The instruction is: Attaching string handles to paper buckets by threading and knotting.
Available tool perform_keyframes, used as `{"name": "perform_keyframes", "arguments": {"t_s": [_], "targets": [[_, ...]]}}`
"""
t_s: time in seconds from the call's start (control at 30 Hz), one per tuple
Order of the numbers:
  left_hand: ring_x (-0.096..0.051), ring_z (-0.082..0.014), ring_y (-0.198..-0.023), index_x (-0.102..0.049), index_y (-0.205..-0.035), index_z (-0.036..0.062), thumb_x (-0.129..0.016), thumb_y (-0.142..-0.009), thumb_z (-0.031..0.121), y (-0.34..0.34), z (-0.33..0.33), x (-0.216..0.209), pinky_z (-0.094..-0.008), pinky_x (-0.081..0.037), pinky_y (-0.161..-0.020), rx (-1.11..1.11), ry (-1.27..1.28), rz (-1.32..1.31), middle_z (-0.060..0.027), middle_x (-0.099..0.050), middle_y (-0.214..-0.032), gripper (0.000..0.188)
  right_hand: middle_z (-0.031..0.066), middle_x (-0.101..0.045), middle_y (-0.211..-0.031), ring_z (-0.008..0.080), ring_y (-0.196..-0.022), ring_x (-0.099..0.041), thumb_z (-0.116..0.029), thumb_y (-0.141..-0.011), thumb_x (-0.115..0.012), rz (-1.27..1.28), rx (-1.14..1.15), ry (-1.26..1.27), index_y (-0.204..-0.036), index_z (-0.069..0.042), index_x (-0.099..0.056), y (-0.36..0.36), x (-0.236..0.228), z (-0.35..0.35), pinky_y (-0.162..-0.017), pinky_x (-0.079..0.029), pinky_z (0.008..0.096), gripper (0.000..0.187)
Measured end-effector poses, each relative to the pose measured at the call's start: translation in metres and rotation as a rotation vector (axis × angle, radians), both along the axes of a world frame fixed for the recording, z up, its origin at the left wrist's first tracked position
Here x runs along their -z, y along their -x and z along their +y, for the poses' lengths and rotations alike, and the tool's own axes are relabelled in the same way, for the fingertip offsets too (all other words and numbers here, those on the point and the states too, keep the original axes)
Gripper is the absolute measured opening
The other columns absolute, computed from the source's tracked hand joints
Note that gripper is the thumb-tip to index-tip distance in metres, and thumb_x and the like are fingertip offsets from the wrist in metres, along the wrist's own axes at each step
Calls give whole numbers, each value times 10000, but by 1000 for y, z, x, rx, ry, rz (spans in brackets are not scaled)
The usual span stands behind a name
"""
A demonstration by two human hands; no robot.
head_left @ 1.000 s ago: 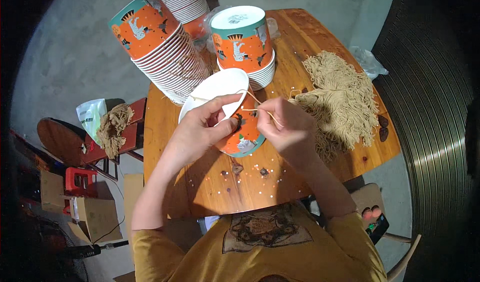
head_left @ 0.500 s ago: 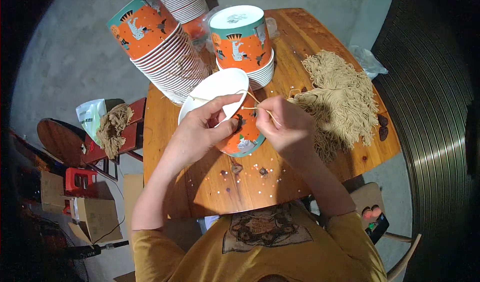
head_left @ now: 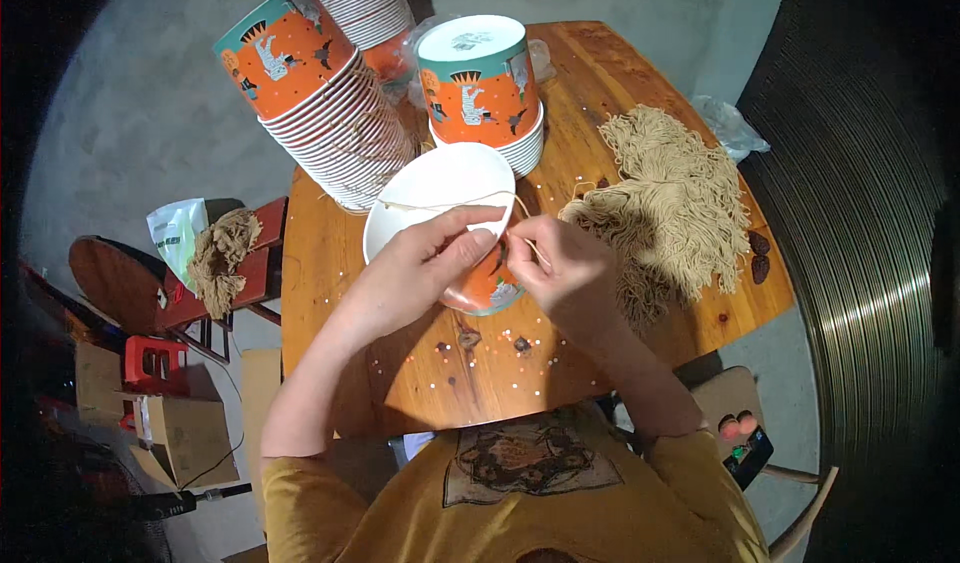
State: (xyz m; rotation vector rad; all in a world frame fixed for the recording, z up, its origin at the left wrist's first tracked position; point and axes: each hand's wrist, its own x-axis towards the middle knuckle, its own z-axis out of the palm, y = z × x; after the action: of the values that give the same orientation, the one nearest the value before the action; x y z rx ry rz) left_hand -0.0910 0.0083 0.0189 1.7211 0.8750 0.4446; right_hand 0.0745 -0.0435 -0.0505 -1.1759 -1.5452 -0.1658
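A paper bucket (head_left: 440, 173), white inside and orange with printed figures outside, is tilted on the wooden table with its mouth turned partly toward me. My left hand (head_left: 400, 278) grips its near right rim, thumb and fingers pinched together there. A thin tan cord (head_left: 415, 206) runs across the mouth and loops over the rim on the right. Just outside that rim, my right hand (head_left: 568, 268) is closed with the cord pinched between thumb and forefinger. My fingers cover the spot where the cord meets the bucket wall.
A leaning stack of nested buckets (head_left: 330, 113) stands at left, with upside-down buckets (head_left: 480, 88) behind mine. A heap of tan cords (head_left: 680, 193) lies at right. Small white dots and dark knots speckle the table (head_left: 500, 398). A bench (head_left: 265, 238) stands beyond the left edge.
The bucket's mouth has turned more toward me. My left thumb has moved up to the rim, and the cord has shifted, now spanning more of the mouth. My right hand is slightly lower.
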Motion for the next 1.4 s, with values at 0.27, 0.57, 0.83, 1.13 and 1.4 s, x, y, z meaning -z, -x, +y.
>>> {"name": "perform_keyframes", "arguments": {"t_s": [0.27, 0.57, 0.83, 1.13, 1.4], "targets": [[-503, -120, -656, -530, -950, 12, -495, -932, 151, -30, 19, 37, -279, -429, -619, 184, -249, 82, -59, -556, -703, 145, 71, -588, -682, 254, -619, -619, -102, -759, -643, -71, 144, 162, -801, -89, -575, -14, 13, -13, -552, -499, 363, 82], [-512, -100, -735, -510, -1046, 21, -476, -930, 44, -29, 18, 28, -254, -447, -680, 117, -236, 159, -19, -517, -801, 123, 81, -597, -684, 213, -605, -602, -103, -788, -651, 78, 49, 299, -840, -74, -604, -24, 16, -14, -541, -473, 321, 76], [-578, -211, -752, -523, -1119, 45, -533, -892, 76, -33, 14, 32, -326, -456, -699, 196, -463, 236, -100, -591, -824, 229, 98, -618, -757, 267, -631, -623, -128, -793, -641, 36, 36, 288, -868, -81, -583, -25, 14, -17, -552, -487, 365, 106], [-590, -274, -688, -527, -913, 26, -517, -885, 103, -38, 17, 28, -364, -454, -649, 194, -565, 276, -151, -595, -739, 82, 90, -607, -715, 240, -597, -613, -129, -789, -659, 19, 43, 298, -876, -86, -582, -28, 15, -16, -523, -474, 354, 124], [-611, -391, -815, -537, -970, 26, -521, -878, 162, -27, 22, 32, -452, -462, -723, 151, -467, 193, -228, -619, -809, 165, 104, -630, -734, 216, -616, -627, -137, -803, -664, 74, -92, 487, -937, -73, -596, -40, 9, -14, -549, -493, 323, 163]]}}
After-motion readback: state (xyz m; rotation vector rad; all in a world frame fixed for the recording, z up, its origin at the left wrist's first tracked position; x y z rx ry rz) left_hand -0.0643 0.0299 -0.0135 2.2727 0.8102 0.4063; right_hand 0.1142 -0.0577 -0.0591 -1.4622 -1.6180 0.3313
